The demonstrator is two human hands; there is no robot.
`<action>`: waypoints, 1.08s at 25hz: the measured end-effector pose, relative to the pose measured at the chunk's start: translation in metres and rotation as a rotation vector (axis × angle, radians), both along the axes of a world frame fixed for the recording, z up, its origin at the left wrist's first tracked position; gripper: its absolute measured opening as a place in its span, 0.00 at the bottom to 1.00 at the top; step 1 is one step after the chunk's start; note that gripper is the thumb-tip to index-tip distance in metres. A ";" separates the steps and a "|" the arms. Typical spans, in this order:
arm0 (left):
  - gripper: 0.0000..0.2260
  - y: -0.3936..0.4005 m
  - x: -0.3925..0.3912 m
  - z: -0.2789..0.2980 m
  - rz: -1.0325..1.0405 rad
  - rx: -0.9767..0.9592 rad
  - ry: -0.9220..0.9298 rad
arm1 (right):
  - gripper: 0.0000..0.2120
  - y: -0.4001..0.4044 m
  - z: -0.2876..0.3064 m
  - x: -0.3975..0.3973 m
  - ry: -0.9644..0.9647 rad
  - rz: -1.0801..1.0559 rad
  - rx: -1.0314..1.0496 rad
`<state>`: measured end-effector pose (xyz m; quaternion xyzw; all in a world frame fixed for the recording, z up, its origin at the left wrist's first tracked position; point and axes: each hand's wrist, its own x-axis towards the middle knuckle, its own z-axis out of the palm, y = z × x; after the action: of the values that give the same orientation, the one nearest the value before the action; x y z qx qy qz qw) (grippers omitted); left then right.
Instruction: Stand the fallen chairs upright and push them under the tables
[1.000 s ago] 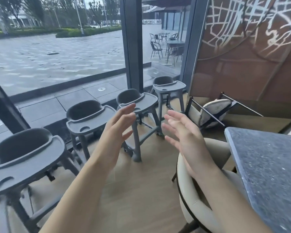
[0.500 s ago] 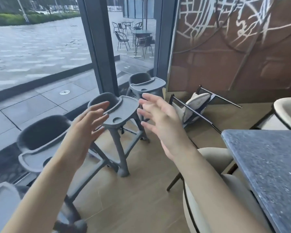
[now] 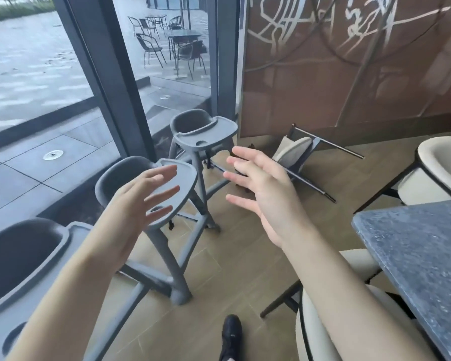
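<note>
Fallen chair (image 3: pixel 298 152) lies on its side on the wood floor (image 3: pixel 245 269) by the patterned wall (image 3: pixel 349 61), legs pointing out, well beyond both hands. Left hand (image 3: pixel 141 201) & right hand (image 3: pixel 261 188) are raised in mid-air, fingers spread wide, holding nothing, palms facing each other. Grey high chairs (image 3: pixel 182 175) line the window (image 3: pixel 37 74) at left. At right, a dark stone bench (image 3: pixel 414 256) w/ cream chairs (image 3: pixel 440 165) upright beside it. A black shoe (image 3: pixel 231 334) shows at bottom.

left hand (image 3: pixel 138 201), right hand (image 3: pixel 266 194) spread, empty | fallen chair (image 3: pixel 297 152) by wall
</note>
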<state>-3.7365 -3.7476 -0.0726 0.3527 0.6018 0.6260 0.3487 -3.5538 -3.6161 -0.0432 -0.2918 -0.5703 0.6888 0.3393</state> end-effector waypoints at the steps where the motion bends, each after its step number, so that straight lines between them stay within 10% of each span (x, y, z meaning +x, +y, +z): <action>1: 0.20 0.025 -0.011 0.000 -0.010 -0.007 0.004 | 0.11 0.021 -0.004 -0.013 -0.001 0.000 -0.006; 27: 0.18 0.602 -0.227 -0.046 -0.266 -0.097 -0.249 | 0.09 0.535 -0.045 -0.218 -0.277 -0.034 -0.055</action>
<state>-3.9640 -3.1454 -0.1189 0.3318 0.5317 0.5832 0.5168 -3.7718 -3.0811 -0.0885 -0.4031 -0.5876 0.6513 0.2609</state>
